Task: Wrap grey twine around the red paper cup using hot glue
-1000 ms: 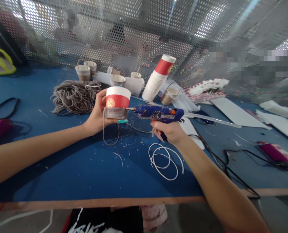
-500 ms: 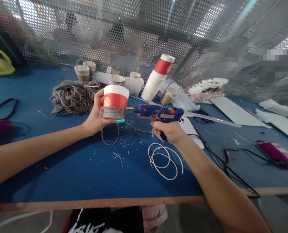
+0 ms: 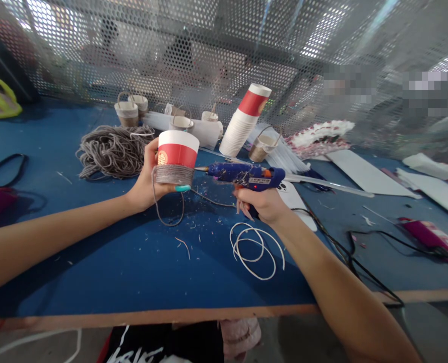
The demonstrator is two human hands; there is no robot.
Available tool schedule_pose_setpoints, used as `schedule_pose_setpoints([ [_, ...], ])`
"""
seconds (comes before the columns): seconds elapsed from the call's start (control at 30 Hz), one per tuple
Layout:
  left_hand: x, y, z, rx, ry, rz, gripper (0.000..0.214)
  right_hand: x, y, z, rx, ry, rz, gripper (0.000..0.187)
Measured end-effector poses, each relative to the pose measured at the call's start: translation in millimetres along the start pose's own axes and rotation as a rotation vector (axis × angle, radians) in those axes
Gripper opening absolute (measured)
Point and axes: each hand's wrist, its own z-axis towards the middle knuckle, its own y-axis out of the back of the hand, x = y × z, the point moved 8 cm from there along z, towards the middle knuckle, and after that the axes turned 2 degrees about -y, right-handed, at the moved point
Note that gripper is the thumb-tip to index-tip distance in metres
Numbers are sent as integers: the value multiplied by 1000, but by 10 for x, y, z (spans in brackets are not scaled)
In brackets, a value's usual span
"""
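Note:
My left hand (image 3: 148,180) grips a red and white paper cup (image 3: 177,149) held above the blue table (image 3: 140,257). Grey cord (image 3: 174,175) is wound round the cup's lower part, and a loose end hangs in a loop below it. My right hand (image 3: 259,204) is closed on the handle of a blue hot glue gun (image 3: 246,175). The gun's nozzle touches the cord band on the cup's right side. A glue stick juts out of the gun's back toward the right.
A heap of grey cord (image 3: 112,149) lies behind my left hand. A tilted stack of paper cups (image 3: 244,121) and several small cord-wrapped cups stand by the perforated metal screen. White loops (image 3: 256,247) lie under my right arm; black cables (image 3: 344,252) and purple tools (image 3: 431,237) lie right.
The cup has turned a little in my left hand, its gold emblem sliding left. Cup and glue gun have drifted slightly left, nozzle staying at the cord band.

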Motion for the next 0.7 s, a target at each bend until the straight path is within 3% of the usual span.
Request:
schedule_pose_setpoints([
  [0.53,-24,-60,15,43,-45,-24,102,65,-42,-30,59,49,-14,31],
  [0.7,-24,-77,14,53,-117,-26,93,3,-34,-31,54,1,-28,33],
])
